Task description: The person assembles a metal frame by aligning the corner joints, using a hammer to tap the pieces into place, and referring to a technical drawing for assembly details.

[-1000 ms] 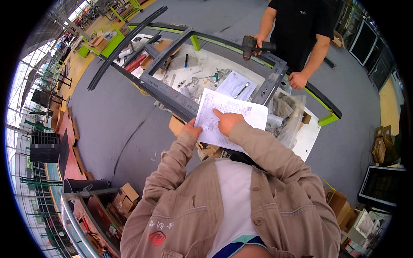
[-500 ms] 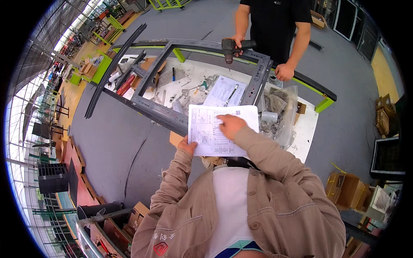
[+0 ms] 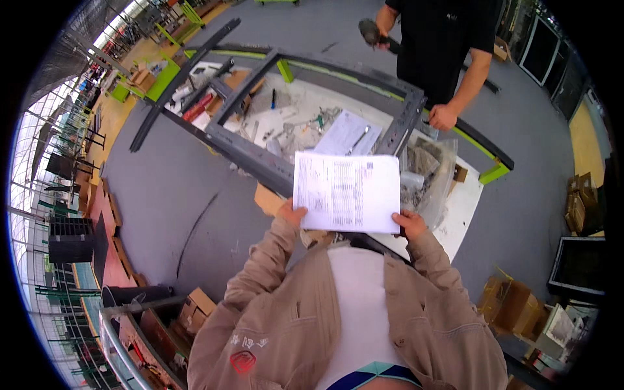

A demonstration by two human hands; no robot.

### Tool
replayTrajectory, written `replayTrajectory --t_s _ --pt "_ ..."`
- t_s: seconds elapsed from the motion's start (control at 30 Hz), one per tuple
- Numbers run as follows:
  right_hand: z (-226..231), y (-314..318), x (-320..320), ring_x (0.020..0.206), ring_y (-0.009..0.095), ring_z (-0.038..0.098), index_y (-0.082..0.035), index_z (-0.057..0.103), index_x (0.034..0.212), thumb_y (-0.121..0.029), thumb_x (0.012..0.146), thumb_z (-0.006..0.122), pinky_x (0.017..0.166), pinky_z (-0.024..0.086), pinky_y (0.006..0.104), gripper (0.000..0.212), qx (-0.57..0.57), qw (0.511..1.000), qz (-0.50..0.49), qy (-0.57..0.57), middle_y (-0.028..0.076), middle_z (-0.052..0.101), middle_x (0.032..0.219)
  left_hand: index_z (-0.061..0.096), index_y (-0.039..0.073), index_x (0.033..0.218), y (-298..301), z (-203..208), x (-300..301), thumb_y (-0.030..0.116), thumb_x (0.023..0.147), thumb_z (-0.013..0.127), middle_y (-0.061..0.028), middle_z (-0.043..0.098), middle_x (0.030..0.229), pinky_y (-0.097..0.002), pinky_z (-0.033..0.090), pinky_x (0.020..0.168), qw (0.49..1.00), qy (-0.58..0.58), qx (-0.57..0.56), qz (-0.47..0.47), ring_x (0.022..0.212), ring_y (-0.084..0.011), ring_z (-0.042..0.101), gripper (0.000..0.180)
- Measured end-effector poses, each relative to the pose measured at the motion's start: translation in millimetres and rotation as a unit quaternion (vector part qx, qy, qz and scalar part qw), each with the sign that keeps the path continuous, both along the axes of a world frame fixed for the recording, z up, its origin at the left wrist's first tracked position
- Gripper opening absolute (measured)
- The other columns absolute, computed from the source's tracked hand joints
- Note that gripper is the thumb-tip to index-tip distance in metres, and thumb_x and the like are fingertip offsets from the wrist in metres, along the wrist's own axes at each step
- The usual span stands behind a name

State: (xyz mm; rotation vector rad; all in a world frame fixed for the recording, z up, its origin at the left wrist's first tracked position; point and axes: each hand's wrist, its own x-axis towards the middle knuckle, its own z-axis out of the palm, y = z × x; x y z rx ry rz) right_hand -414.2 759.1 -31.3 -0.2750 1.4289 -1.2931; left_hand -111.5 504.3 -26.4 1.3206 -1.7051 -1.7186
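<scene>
A stack of white printed sheets [image 3: 348,195] with tables on the top page is held up in front of me, over the near edge of the workbench. My left hand [image 3: 292,212] pinches its lower left edge, thumb on top. At the lower right edge, my right hand [image 3: 409,225] grips the same sheets between thumb and fingers. Just beyond the papers lies a dark grey metal frame [image 3: 250,162], resting across the bench. Inside its opening, another printed sheet [image 3: 344,131] lies with a silver wrench [image 3: 359,138] on it.
Across the bench a co-worker in black holds a power drill [image 3: 370,32]; their other hand [image 3: 443,117] is by the frame. A clear plastic bag of parts [image 3: 426,172] sits at right. A long dark profile [image 3: 185,81] juts out at left. A metal-railed cart [image 3: 117,325] stands at lower left.
My right hand has left the printed page, where it was pointing, and now grips the right edge of the sheets. The co-worker's drill has moved up, away from the frame.
</scene>
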Motion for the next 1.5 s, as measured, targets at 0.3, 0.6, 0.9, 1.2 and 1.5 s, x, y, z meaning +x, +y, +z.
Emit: replayTrajectory --t_s 0.3,0.6,0.9,1.2,1.5 --pt "15 1 25 0.060 0.016 0.061 0.001 0.061 0.110 -0.029 0.091 0.066 0.053 0.051 0.0267 0.036 0.031 0.999 0.007 0.007 0.008 0.067 0.086 0.056 -0.007 0.118 -4 24 -17 0.009 0.086 0.066 -0.0122 0.067 0.105 -0.0297 0.052 0.080 0.997 0.046 -0.038 0.049 0.089 -0.0172 0.064 0.037" --pt "18 -2 33 0.062 0.014 0.061 -0.001 0.060 0.114 -0.030 0.092 0.065 0.053 0.051 0.0262 0.037 0.042 0.998 0.032 -0.018 0.007 0.066 0.087 0.058 -0.004 0.115 -9 28 -21 0.015 0.087 0.066 -0.0083 0.067 0.103 -0.0283 0.050 0.080 0.993 0.060 -0.091 0.044 0.088 -0.0140 0.060 0.035" --pt "20 -2 34 0.060 0.015 0.061 0.000 0.062 0.113 -0.027 0.088 0.070 0.055 0.053 0.0279 0.037 0.062 0.997 0.036 -0.031 0.008 0.067 0.088 0.058 -0.003 0.119 -9 44 -26 0.024 0.094 0.063 -0.0072 0.066 0.106 -0.0267 0.048 0.082 0.993 0.078 -0.063 0.058 0.091 -0.0129 0.059 0.037" --pt "22 1 38 0.063 0.013 0.062 0.002 0.068 0.100 -0.020 0.082 0.078 0.059 0.049 0.0245 0.031 0.014 0.995 0.088 -0.052 0.007 0.069 0.083 0.060 -0.004 0.117 -14 97 -45 0.021 0.094 0.062 -0.0058 0.066 0.098 -0.0255 0.049 0.075 0.987 0.116 -0.088 0.068 0.083 -0.0108 0.059 0.034" --pt "16 2 38 0.087 0.014 0.061 0.002 0.067 0.109 -0.019 0.081 0.078 0.079 0.048 0.0281 0.037 -0.025 0.984 0.176 0.015 0.006 0.069 0.100 0.064 -0.002 0.114 -10 151 -65 0.022 0.091 0.066 -0.0081 0.068 0.095 -0.0254 0.049 0.074 0.979 0.105 -0.168 0.037 0.082 -0.0111 0.060 0.033"
